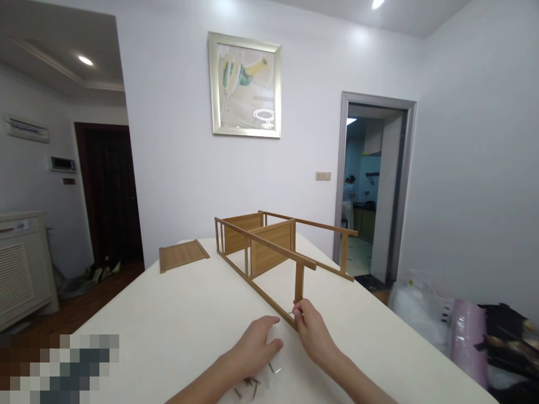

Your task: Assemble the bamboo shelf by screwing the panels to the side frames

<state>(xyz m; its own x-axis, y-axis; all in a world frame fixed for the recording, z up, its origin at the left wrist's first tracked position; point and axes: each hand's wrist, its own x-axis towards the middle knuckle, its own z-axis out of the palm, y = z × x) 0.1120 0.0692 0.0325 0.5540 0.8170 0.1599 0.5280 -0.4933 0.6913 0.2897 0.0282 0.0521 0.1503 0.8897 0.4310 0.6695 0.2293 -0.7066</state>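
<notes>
At frame (pixel 269 246), right fingers (pixel 299 308) pinching metal rod (pixel 290 312), left fingers (pixel 269 320) parted

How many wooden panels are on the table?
3: a loose panel lies flat at the left; a nearer panel and a farther panel stand inside the wooden frame.

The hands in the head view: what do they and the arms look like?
The bare left hand and bare right hand are human, ungloved, with no watch or bracelet showing. The left forearm and right forearm are bare too, with no sleeve up to the picture's edge. No cables or markings show.
</notes>
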